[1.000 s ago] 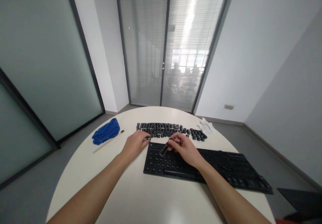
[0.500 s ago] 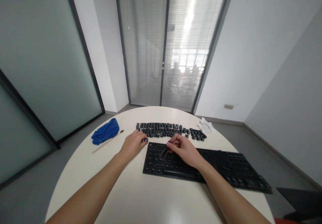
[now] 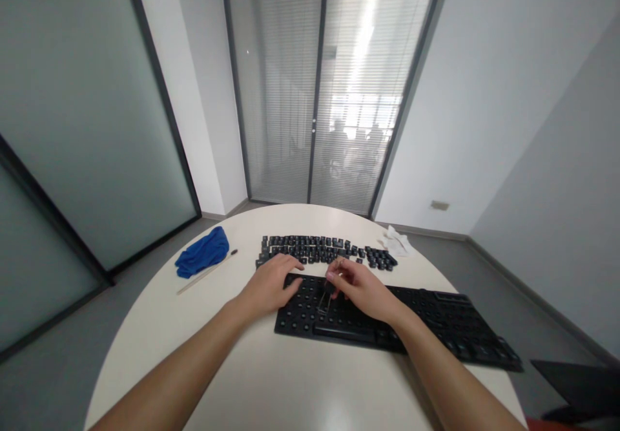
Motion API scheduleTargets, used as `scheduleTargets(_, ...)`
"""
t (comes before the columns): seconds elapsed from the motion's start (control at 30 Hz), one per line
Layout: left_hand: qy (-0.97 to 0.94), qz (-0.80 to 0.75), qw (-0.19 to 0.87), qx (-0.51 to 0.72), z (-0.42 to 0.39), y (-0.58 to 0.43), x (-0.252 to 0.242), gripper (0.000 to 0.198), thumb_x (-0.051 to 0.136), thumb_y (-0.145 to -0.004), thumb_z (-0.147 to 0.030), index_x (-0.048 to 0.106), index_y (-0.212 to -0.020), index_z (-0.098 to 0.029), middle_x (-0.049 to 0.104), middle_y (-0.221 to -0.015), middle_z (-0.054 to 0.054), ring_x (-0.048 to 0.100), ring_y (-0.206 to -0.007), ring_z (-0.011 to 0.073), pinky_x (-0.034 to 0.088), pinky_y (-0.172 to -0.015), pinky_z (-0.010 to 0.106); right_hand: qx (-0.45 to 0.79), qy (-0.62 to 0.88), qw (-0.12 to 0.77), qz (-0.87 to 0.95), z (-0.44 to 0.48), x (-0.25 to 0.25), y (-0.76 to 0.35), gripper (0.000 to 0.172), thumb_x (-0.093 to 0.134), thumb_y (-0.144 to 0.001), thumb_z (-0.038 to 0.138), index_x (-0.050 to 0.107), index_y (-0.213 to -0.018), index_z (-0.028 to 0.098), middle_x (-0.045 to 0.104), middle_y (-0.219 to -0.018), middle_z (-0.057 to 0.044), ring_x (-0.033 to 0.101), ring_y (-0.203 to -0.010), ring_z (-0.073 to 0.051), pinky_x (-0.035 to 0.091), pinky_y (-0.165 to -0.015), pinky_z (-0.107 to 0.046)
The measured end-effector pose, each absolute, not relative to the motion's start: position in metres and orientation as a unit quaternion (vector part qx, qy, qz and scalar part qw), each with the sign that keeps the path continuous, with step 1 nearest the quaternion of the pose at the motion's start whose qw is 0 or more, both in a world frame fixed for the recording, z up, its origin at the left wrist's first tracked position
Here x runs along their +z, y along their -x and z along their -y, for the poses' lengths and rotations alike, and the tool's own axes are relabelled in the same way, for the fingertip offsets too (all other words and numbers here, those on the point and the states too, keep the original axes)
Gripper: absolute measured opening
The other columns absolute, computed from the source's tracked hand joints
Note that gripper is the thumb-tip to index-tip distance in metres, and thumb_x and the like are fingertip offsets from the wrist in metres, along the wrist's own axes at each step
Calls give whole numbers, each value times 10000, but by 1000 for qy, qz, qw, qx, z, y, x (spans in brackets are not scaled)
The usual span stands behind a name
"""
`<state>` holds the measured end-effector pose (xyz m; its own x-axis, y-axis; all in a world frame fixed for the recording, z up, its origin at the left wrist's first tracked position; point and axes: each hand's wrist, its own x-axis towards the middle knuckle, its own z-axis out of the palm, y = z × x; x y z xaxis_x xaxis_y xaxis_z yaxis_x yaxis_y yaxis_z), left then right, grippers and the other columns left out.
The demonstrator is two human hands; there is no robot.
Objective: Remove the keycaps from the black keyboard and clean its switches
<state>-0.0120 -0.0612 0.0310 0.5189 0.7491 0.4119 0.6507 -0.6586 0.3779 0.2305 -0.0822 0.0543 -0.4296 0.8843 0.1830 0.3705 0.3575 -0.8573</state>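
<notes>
A black keyboard (image 3: pixel 436 324) with most of its keycaps removed lies across the round white table (image 3: pixel 271 379). Loose black keycaps (image 3: pixel 320 250) are laid out in rows behind it. My left hand (image 3: pixel 271 283) rests flat on the keyboard's left end, fingers stretched out and apart. My right hand (image 3: pixel 361 287) is closed in a pinch on a wire keycap puller (image 3: pixel 323 298), whose loops point down at the keyboard's upper left area.
A blue cloth (image 3: pixel 203 253) and a thin stick-like brush (image 3: pixel 206 272) lie at the table's left. A crumpled white tissue (image 3: pixel 397 240) sits at the far right edge. Beyond the table are frosted glass walls and a blinded glass door.
My left hand moved right from the keycap rows onto the keyboard's left end and opened flat. My right hand lowered the puller toward the keyboard.
</notes>
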Motion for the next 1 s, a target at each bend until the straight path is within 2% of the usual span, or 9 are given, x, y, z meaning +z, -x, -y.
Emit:
scheduleTargets(0.13, -900, -305, 197, 241, 77, 3, 34, 441, 636, -853, -284, 524, -1276, -240, 590, -1296, 77, 539, -1189, 245, 422, -1043, 415, 343, 432, 342, 761, 79, 52, -234, 279, 526, -949, 464, 608, -933, 198, 614, -787, -6, 594, -699, -154, 485, -632, -266)
scheduleTargets(0.3, -916, -279, 217, 193, 79, 5, 32, 485, 669, -834, -332, 550, -1294, -236, 505, -1415, 103, 455, -1306, 290, 355, -1113, 458, 382, 428, 357, 737, 79, 54, -233, 342, 491, -957, 487, 632, -1031, 184, 655, -984, -57, 647, -806, -171, 535, -722, -301)
scheduleTargets(0.4, -915, -276, 230, 184, 77, 6, 34, 481, 668, -825, -294, 558, -1290, -237, 512, -1402, 94, 472, -1290, 275, 365, -1109, 433, 395, 437, 349, 729, 80, 56, -233, 380, 443, -979, 471, 600, -1148, 169, 642, -829, -31, 649, -712, -163, 529, -676, -297)
scheduleTargets(0.47, -915, -276, 234, 179, 77, 6, 36, 458, 663, -816, -261, 577, -1264, -228, 539, -1357, 90, 501, -1251, 257, 385, -1091, 404, 370, 449, 344, 737, 81, 58, -234, 402, 439, -984, 454, 553, -1248, 173, 581, -705, 13, 598, -599, -142, 496, -615, -280)
scheduleTargets(0.57, -915, -290, 231, 163, 76, 9, 39, 438, 685, -785, -247, 604, -1214, -218, 566, -1290, 88, 523, -1204, 246, 400, -1070, 385, 353, 440, 373, 737, 82, 60, -236, 463, 511, -954, 451, 444, -1349, 219, 521, -729, 38, 513, -525, -115, 432, -521, -253)
scheduleTargets(0.7, -912, -312, 232, 132, 73, 18, 44, 452, 725, -722, -227, 615, -1161, -227, 573, -1240, 77, 539, -1156, 256, 424, -1033, 388, 356, 432, 376, 739, 82, 60, -236, 301, 482, -964, 468, 535, -1140, 229, 482, -682, 42, 474, -529, -118, 383, -493, -244)
scheduleTargets(0.77, -909, -327, 234, 113, 73, 23, 49, 449, 734, -690, -207, 621, -1124, -226, 582, -1196, 67, 552, -1116, 255, 441, -1005, 381, 359, 441, 361, 740, 82, 60, -235, 287, 474, -965, 474, 571, -1033, 213, 503, -653, 34, 496, -556, -130, 395, -517, -250)
scheduleTargets(0.87, -905, -350, 224, 85, 74, 28, 57, 438, 741, -654, -200, 627, -1077, -218, 589, -1135, 59, 563, -1066, 251, 462, -961, 360, 396, 435, 348, 730, 82, 60, -234, 283, 484, -957, 453, 589, -1019, 197, 592, -716, 1, 561, -618, -144, 428, -551, -258)
scheduleTargets(1.0, -912, -354, 184, 90, 79, 25, 61, 269, 663, -769, -294, 645, -1026, -216, 609, -1062, 56, 570, -1012, 241, 463, -928, 354, 448, 408, 326, 726, 85, 64, -234, 231, 470, -948, 338, 638, -959, 180, 690, -890, -62, 640, -741, -166, 447, -568, -259)
